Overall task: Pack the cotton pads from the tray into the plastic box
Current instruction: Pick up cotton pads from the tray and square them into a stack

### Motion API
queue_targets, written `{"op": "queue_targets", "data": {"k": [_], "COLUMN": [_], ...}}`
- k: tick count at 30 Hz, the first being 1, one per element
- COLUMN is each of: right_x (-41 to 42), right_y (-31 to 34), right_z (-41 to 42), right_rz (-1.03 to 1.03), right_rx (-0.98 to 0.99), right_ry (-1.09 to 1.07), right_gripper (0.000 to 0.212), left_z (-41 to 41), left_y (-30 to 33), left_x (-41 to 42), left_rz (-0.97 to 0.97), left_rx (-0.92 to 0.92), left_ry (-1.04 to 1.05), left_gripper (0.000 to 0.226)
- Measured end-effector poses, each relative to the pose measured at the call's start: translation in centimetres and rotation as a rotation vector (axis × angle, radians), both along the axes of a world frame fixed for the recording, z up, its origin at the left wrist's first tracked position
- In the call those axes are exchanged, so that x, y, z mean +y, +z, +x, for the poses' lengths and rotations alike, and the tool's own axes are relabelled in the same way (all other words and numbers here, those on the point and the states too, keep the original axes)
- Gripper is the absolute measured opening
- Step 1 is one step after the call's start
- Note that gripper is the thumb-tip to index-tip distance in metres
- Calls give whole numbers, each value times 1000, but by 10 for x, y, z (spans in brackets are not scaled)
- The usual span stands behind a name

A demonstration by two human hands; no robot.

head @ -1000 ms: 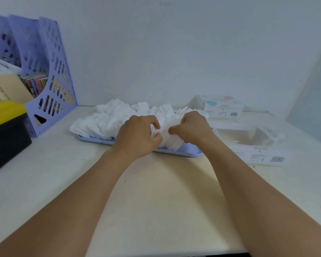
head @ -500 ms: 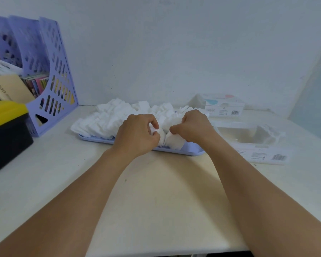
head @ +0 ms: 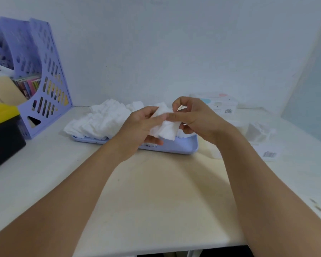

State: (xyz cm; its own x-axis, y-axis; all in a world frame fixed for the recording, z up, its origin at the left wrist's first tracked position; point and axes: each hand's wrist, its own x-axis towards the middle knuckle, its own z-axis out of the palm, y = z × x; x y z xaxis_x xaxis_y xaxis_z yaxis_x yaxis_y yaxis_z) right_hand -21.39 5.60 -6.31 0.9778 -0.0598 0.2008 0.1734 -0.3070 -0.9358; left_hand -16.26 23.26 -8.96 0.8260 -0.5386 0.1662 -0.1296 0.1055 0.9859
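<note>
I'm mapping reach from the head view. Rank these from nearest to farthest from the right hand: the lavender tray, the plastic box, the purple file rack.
From the right hand:
1. Lavender tray, just below and in front of it.
2. Plastic box, off to its right.
3. Purple file rack, far left by the wall.
</note>
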Motion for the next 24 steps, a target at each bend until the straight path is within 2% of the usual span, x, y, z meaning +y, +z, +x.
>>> {"op": "queue_targets", "data": {"k": [2,6,10,17,21,24], "right_x": [-2,-6,-7,-9,-2,9], "right_y": [2,1,-1,-3,-5,-7], "right_z": [1,1,1,3,7,9], "right_rz": [61,205,247,237,146,119], "right_rx": [-27,37,40,52,21,-37], "right_ry": [-55,30,89,111,-2,-47], "right_gripper": [26,26,34,30,28,27], "left_z": [-1,-2,-6,-7,-8,-12], "left_y": [0,1,-2,0,-5,-6], "left_x": [1,0,-6,-6,-9,-12], "left_rz": [-69,-223,-260,-338,-247,-116], "left_rx": [54,191,199,287,185,149], "left_ry": [5,14,14,-10,13,-8], "left_gripper": [30,31,37,37,37,53]}}
